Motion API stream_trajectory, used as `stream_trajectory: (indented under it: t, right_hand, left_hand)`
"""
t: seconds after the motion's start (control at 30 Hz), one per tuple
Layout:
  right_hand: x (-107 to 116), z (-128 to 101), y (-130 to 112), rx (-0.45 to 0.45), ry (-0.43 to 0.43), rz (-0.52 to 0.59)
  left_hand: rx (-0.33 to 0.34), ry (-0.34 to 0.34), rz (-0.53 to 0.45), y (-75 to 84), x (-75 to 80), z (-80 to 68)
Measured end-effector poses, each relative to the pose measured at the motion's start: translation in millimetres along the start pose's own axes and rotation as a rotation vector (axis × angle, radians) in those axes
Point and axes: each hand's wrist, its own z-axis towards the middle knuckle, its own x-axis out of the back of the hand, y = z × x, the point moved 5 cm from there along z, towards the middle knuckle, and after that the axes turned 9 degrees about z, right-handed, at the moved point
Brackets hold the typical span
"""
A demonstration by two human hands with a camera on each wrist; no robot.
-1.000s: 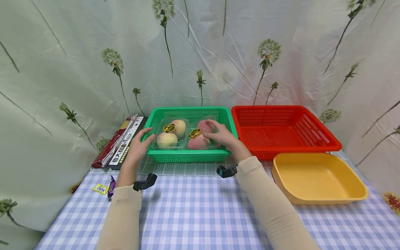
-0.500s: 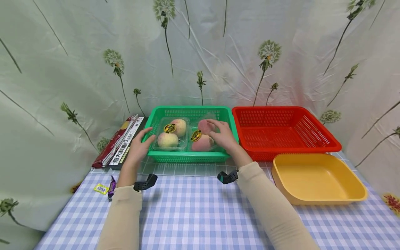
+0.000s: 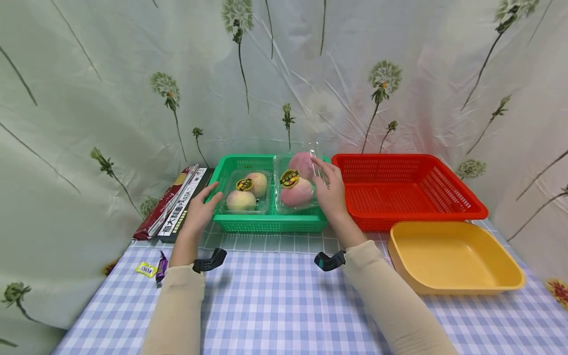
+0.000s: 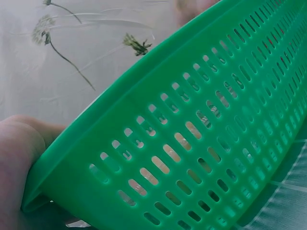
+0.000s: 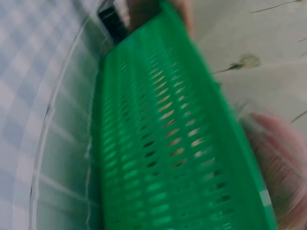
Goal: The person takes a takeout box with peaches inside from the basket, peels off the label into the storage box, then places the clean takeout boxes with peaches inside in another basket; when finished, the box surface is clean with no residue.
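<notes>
My right hand (image 3: pixel 332 193) grips the right side of a clear plastic box of pink peaches (image 3: pixel 296 192), tilted up above the green basket (image 3: pixel 270 226). A round black-and-yellow sticker marks its lid. In the right wrist view, one pink peach (image 5: pixel 276 158) shows blurred over the basket's rim. At the basket's left end, my left hand (image 3: pixel 197 213) holds the rim, its thumb and fingers on either side; the left wrist view shows part of that hand (image 4: pixel 21 158) at the rim. A second clear box, with pale yellow peaches (image 3: pixel 241 200), lies in the basket's left half.
A red basket (image 3: pixel 417 215) stands right of the green one, with a yellow tub (image 3: pixel 452 264) in front. At left lie a maroon packet (image 3: pixel 161 207), a black-and-white pasta box (image 3: pixel 184 204) and two small wrapped sweets (image 3: pixel 146 269). A floral curtain hangs behind.
My right hand has taken hold of the box of pink peaches and raised it, tilting it up out of the green basket. My left hand stays at the basket's rim.
</notes>
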Motion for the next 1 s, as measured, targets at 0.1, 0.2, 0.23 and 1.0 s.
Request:
stream_trajectory:
  t: [0.1, 0.2, 0.23, 1.0]
  right_hand:
    - [15, -6, -7, 0.008, 0.037, 0.118]
    - [31, -13, -15, -0.035, 0.043, 0.244]
    - [35, -16, -17, -0.055, 0.04, 0.28]
    - [95, -51, -35, -0.19, -0.52, 0.456]
  left_hand:
    - [-0.003, 0.0, 0.004, 2.1, -1.2, -0.4]
    - [-0.006, 0.003, -0.001, 3.4, -1.9, 0.0]
    - [-0.005, 0.004, -0.002, 3.5, -2.1, 0.0]
    - [0.073, 0.068, -0.061, 3.2, -1.5, -4.1]
